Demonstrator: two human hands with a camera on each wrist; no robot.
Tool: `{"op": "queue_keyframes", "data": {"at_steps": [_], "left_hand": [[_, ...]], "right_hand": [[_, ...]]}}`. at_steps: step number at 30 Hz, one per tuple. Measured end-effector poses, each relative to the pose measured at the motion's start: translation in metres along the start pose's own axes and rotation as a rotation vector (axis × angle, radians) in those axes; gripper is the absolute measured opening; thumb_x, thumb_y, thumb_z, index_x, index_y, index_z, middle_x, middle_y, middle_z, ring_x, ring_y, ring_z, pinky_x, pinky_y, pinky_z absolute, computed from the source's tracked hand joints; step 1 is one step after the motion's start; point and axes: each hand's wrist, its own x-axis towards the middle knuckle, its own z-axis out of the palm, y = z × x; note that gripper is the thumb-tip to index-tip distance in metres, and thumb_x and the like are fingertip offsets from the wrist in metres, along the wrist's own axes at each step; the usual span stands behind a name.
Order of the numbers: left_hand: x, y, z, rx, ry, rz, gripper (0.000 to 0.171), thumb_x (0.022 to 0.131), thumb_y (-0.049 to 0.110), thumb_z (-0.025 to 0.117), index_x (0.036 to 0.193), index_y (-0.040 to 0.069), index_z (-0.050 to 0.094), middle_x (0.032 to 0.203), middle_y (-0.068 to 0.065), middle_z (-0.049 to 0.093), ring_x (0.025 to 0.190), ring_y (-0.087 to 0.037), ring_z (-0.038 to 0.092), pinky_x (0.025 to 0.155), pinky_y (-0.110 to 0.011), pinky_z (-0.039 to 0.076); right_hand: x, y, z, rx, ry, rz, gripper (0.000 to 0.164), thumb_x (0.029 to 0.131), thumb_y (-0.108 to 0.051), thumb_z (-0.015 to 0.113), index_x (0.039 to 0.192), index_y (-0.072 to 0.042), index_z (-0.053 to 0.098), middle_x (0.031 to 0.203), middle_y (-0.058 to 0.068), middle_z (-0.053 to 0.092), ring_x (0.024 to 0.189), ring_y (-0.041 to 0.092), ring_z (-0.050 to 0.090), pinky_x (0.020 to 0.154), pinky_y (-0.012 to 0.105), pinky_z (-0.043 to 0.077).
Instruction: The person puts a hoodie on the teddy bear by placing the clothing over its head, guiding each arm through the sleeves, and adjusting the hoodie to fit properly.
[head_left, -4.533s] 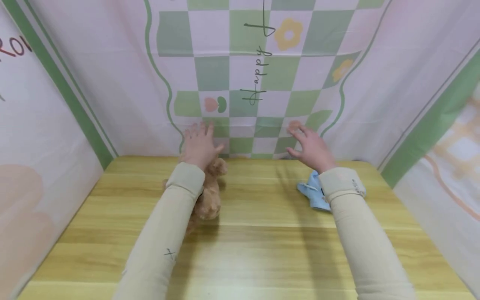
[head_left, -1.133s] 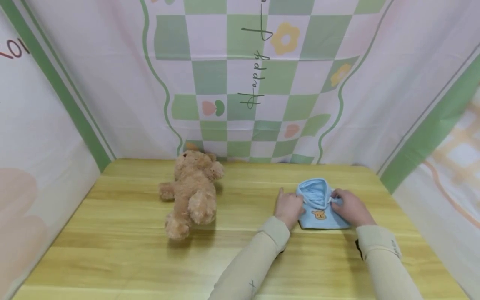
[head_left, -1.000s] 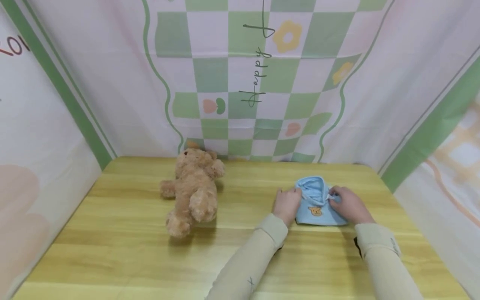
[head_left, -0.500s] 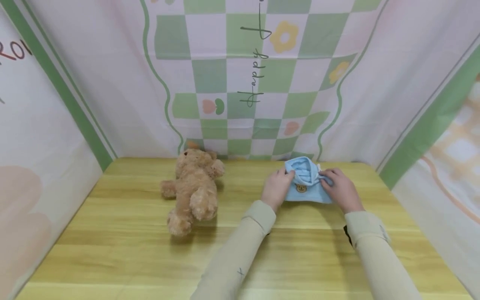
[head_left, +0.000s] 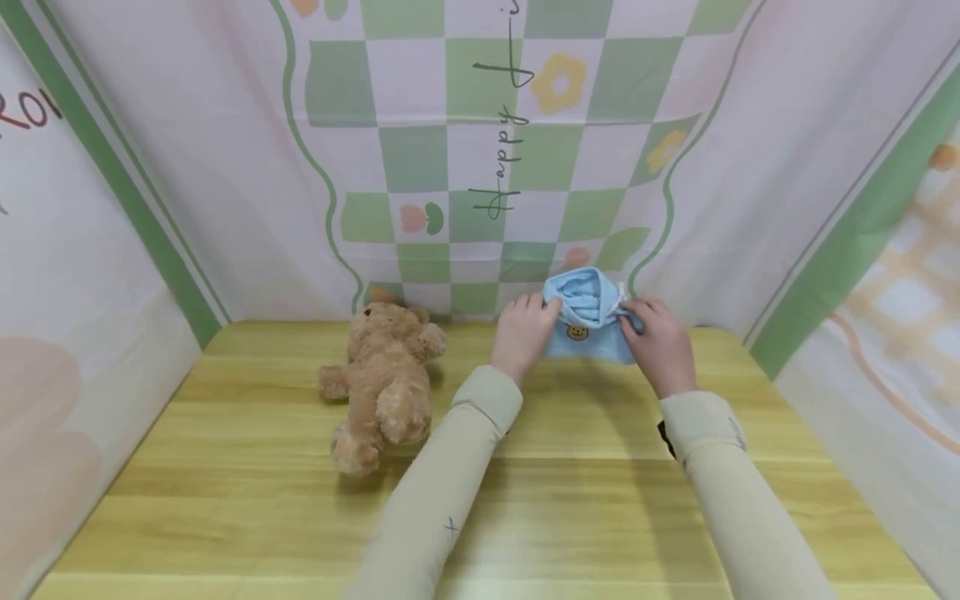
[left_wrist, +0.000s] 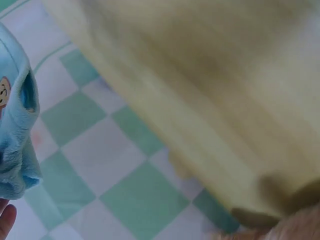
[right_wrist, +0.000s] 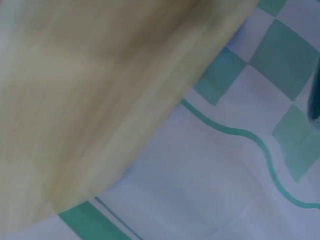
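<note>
A small blue hoodie (head_left: pixel 582 302) with a bear-face patch is held up over the back of the table, its hood toward the wall. My left hand (head_left: pixel 522 335) pinches its left side, and my right hand (head_left: pixel 662 343) pinches the right side near a white cord. In the left wrist view the hoodie (left_wrist: pixel 14 125) fills the left edge, with fingertips (left_wrist: pixel 6 220) below it. Only a dark blue sliver of the garment (right_wrist: pixel 315 100) shows in the right wrist view. To the left, a light brown teddy bear (head_left: pixel 378 375) lies on its back, untouched.
The wooden table (head_left: pixel 247 500) ends at a hanging cloth (head_left: pixel 480 150) with green-and-white checks. More printed cloth (head_left: pixel 97 250) closes off the left side, and another panel (head_left: pixel 885 275) the right. The teddy's fur (left_wrist: pixel 295 227) reaches into the left wrist view's lower right corner.
Both hands went from spread near the back wall to gripping the hoodie, then raised it up and toward the back, slightly left. The teddy bear, once half covered by my left arm, stays put.
</note>
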Motion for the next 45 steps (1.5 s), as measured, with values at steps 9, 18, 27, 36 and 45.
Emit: {"op": "queue_keyframes", "data": {"at_steps": [9, 18, 27, 36, 45], "left_hand": [[0.030, -0.044, -0.033, -0.056, -0.122, -0.023, 0.021, 0.096, 0.010, 0.051, 0.110, 0.017, 0.065, 0.101, -0.005, 0.071, 0.087, -0.018, 0.067, 0.073, -0.028, 0.057], [0.035, -0.094, -0.057, -0.094, -0.156, -0.010, 0.025, 0.097, 0.004, 0.047, 0.115, 0.011, 0.063, 0.103, -0.009, 0.068, 0.087, -0.023, 0.066, 0.074, -0.032, 0.056], [0.011, -0.135, -0.071, -0.200, -0.214, -0.065, 0.019, 0.098, 0.005, 0.049, 0.112, 0.007, 0.062, 0.103, -0.013, 0.067, 0.089, -0.028, 0.065, 0.075, -0.037, 0.056], [-0.016, -0.182, -0.082, -0.323, -0.229, -0.163, 0.011, 0.094, 0.007, 0.057, 0.104, 0.003, 0.059, 0.099, -0.016, 0.064, 0.086, -0.033, 0.061, 0.072, -0.042, 0.053], [-0.048, -0.220, -0.099, -0.233, -0.315, -0.211, 0.014, 0.093, 0.009, 0.060, 0.105, 0.003, 0.061, 0.096, -0.017, 0.065, 0.085, -0.034, 0.062, 0.073, -0.043, 0.053]], "right_hand": [[0.033, -0.036, 0.001, 0.036, 0.114, -0.051, 0.019, 0.087, -0.005, 0.066, 0.104, 0.002, 0.067, 0.103, 0.021, 0.069, 0.098, 0.036, 0.064, 0.086, 0.047, 0.052], [0.054, -0.074, 0.011, 0.044, 0.105, -0.102, 0.020, 0.088, -0.006, 0.065, 0.105, 0.003, 0.068, 0.107, 0.021, 0.069, 0.100, 0.036, 0.065, 0.089, 0.045, 0.054], [0.060, -0.110, 0.032, 0.083, 0.049, -0.175, 0.017, 0.089, -0.006, 0.063, 0.103, 0.002, 0.068, 0.102, 0.020, 0.070, 0.096, 0.033, 0.067, 0.085, 0.041, 0.056], [0.064, -0.155, 0.059, 0.112, 0.008, -0.237, 0.016, 0.090, -0.008, 0.062, 0.103, -0.001, 0.069, 0.102, 0.015, 0.071, 0.095, 0.028, 0.069, 0.082, 0.036, 0.057], [0.057, -0.198, 0.086, 0.199, -0.155, -0.197, 0.018, 0.092, -0.013, 0.062, 0.106, -0.005, 0.069, 0.104, 0.012, 0.070, 0.097, 0.025, 0.067, 0.084, 0.034, 0.056]]}}
